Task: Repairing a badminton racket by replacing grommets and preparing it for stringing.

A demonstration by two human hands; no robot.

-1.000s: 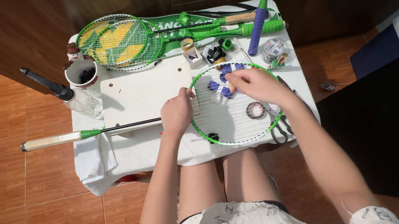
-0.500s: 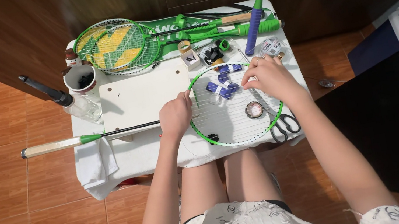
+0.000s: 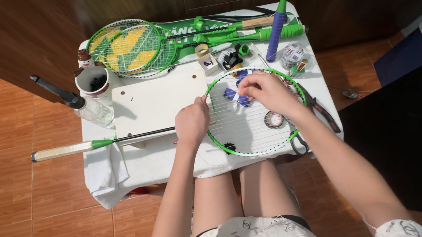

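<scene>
A green badminton racket (image 3: pixel 240 151) lies flat on a small white table (image 3: pixel 149 164), its handle pointing left past the table edge. My left hand (image 3: pixel 192 123) grips the left rim of the racket head, pinching a string end. Fingers of my right hand (image 3: pixel 264 90) pinch the strings near the top of the head, beside blue clips (image 3: pixel 231 95). The strings are partly woven across the frame.
Two more green rackets (image 3: pixel 129 47) lie at the back of the table with a blue-gripped handle (image 3: pixel 274 32). A mug (image 3: pixel 93 82), a bottle (image 3: pixel 82 105), a white board (image 3: pixel 159 101), tape rolls (image 3: pixel 273 119), pliers (image 3: pixel 320 108) and scissors (image 3: pixel 299 144) surround the work. A blue bin (image 3: pixel 418 44) stands right.
My right hand has moved slightly left across the upper strings. The view has shifted a little; my left hand stays on the rim.
</scene>
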